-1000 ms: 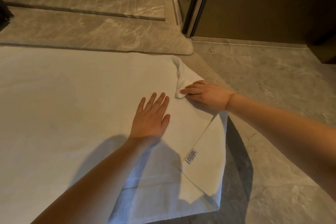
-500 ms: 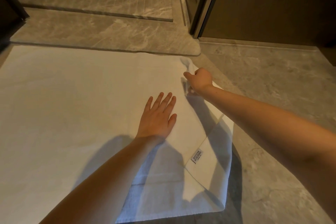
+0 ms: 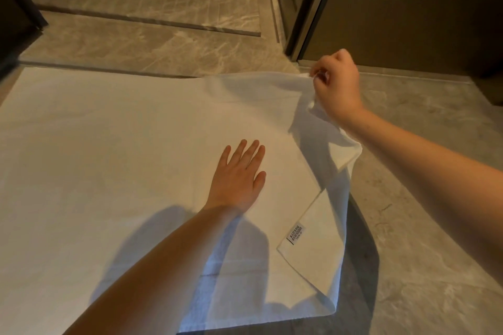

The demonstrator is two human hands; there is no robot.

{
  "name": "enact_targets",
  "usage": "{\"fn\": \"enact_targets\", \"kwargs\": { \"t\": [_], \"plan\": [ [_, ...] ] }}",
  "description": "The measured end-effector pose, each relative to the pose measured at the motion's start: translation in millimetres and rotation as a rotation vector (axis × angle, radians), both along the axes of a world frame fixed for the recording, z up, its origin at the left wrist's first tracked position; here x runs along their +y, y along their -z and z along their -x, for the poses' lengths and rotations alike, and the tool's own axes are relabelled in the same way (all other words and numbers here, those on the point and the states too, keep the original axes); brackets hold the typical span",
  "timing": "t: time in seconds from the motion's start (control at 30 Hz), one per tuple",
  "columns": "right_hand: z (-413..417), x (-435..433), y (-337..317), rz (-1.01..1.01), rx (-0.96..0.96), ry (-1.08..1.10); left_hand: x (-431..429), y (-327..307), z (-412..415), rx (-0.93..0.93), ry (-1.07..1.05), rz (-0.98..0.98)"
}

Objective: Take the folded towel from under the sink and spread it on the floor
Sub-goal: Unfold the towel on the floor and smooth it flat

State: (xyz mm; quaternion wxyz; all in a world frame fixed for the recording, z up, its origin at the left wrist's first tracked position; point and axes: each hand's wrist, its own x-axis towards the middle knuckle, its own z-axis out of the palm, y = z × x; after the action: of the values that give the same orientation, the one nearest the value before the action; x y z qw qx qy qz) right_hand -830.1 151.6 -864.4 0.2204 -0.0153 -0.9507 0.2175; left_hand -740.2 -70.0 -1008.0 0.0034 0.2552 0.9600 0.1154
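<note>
While our left hand (image 3: 239,179) lies flat with fingers spread, palm down on the white towel (image 3: 109,166), that towel already covers most of the grey marble floor (image 3: 424,226) before us, only its right end doubled over with the label (image 3: 297,235) showing. Our right hand (image 3: 336,87) has its grip pinched shut on the far right corner, raised off the floor, and the cloth sags limply from it, so we judge it soft, light and floppy. Corners and hems look like the best hold, one palm anchoring the middle against sliding on smooth stone.
</note>
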Motion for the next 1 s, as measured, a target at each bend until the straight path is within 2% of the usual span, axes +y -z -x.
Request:
{"fn": "enact_targets", "kwargs": {
  "t": [0.07,0.13,0.23,0.3,0.4,0.57,0.67,0.77,0.83,0.9,1.0],
  "plan": [
    [-21,6,8,-0.24,-0.075,-0.259,0,0,0,0.004,0.005,-0.004],
    [-38,7,26,-0.393,-0.283,-0.444,0,0,1,0.007,0.008,0.002],
    [-57,2,51,-0.364,-0.553,-0.407,-1,0,1,0.012,0.008,0.009],
    [-66,0,61,-0.281,-0.536,-0.3,-1,0,0,0.013,0.007,0.0],
    [-75,3,69,-0.32,-0.435,-0.139,-1,0,0,0.01,0.006,-0.014],
    [-68,17,58,-0.314,-0.447,-0.108,-1,1,0,0.007,0.004,-0.012],
    [-36,32,37,-0.328,-0.31,0.021,-1,2,0,0.004,0.005,-0.017],
    [-4,37,16,-0.241,-0.152,0.251,-1,1,1,0.005,0.008,-0.021],
    [-1,31,17,-0.3,-0.156,0.324,-1,2,0,0.004,0.006,-0.019],
    [-14,17,34,-0.451,-0.261,0.236,0,2,0,0.002,0.007,-0.018],
    [-47,-11,71,-0.397,-0.444,-0.029,0,1,0,0.003,0.003,-0.008]
  ]
}}
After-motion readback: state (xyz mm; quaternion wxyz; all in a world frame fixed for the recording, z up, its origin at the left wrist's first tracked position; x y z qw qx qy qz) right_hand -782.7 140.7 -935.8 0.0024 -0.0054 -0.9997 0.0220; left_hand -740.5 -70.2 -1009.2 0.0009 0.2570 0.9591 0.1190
